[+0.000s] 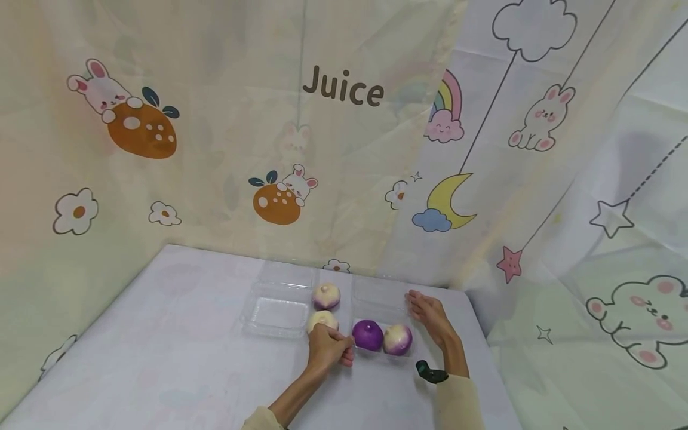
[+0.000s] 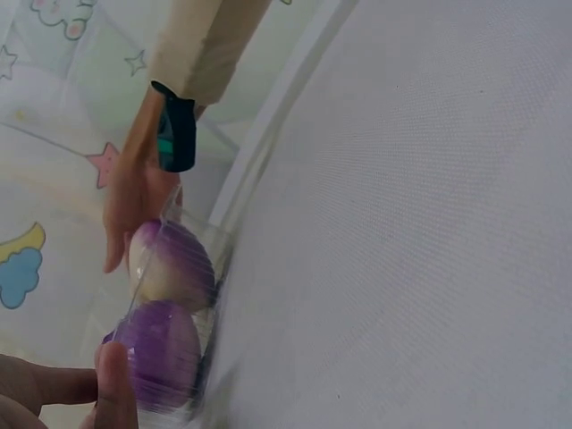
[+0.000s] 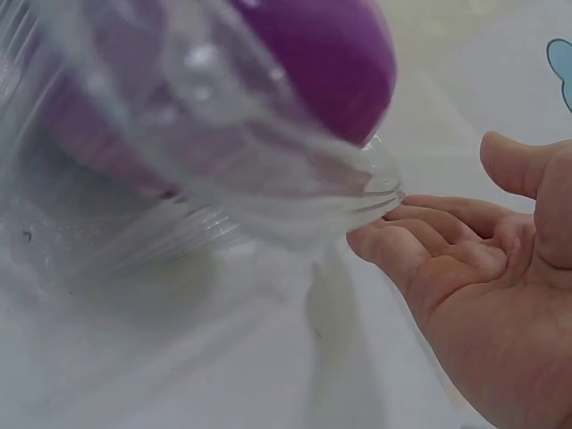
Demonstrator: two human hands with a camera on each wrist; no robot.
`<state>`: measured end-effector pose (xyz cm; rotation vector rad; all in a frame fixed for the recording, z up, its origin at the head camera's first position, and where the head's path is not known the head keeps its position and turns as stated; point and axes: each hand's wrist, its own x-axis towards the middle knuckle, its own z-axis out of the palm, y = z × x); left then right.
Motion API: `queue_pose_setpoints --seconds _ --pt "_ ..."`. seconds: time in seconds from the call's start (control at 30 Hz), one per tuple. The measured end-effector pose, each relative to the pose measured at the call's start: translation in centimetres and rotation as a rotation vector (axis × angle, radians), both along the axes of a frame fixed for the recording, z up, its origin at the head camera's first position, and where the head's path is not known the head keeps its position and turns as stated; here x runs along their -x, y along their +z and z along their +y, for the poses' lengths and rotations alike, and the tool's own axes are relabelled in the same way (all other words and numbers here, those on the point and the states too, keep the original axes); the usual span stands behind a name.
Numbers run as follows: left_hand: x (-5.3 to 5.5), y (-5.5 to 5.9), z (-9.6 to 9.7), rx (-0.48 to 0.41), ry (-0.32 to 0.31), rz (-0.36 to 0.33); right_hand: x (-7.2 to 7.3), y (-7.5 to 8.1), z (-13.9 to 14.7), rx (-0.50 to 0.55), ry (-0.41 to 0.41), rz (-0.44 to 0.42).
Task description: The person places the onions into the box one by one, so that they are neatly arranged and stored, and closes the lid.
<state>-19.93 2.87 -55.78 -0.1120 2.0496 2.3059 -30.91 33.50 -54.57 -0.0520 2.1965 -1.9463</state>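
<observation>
The left hand (image 1: 325, 349) gripped the near left edge of the right box (image 1: 376, 356), its thumb and forefinger pinching the clear plastic, while the lower fingers lay curled. The right hand (image 1: 430, 313) had its fingers stretched out, beside the right edge of the lid (image 1: 378, 294); it gripped nothing, and whether its fingertips pressed on the plastic was hard to tell.

The right box stood on the desk (image 1: 183, 346) with two onions side by side in it: a purple onion (image 1: 368, 335) on the left and a pale onion (image 1: 398, 340) with a purple flush on the right. Its lid was laid back at the far side. Further left sat the left box (image 1: 279, 313), its tray bare and its own lid also back. Between the boxes were two more onions — a far onion (image 1: 326, 296) and a near onion (image 1: 322, 318), the latter partly hidden by the left hand.

The step in hand looked like managing the filled box, one hand steadying it and the other placed by the lid. The next move, as far as could be judged, called for the left hand to brace the tray and the right fingers to get behind the lid and fold it over evenly — gently, since thin plastic bends and the onions sat high enough to catch it.
</observation>
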Motion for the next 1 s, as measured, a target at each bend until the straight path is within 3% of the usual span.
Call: queue_pose_setpoints --seconds 0.5,1.0 --pt "-0.3 0.1 -0.1 0.018 0.002 0.003 -0.4 1.0 -0.2 0.018 -0.056 0.064" --pt "-0.2 0.1 0.1 0.021 0.014 0.02 -1.1 2.6 0.2 0.018 -0.041 0.124"
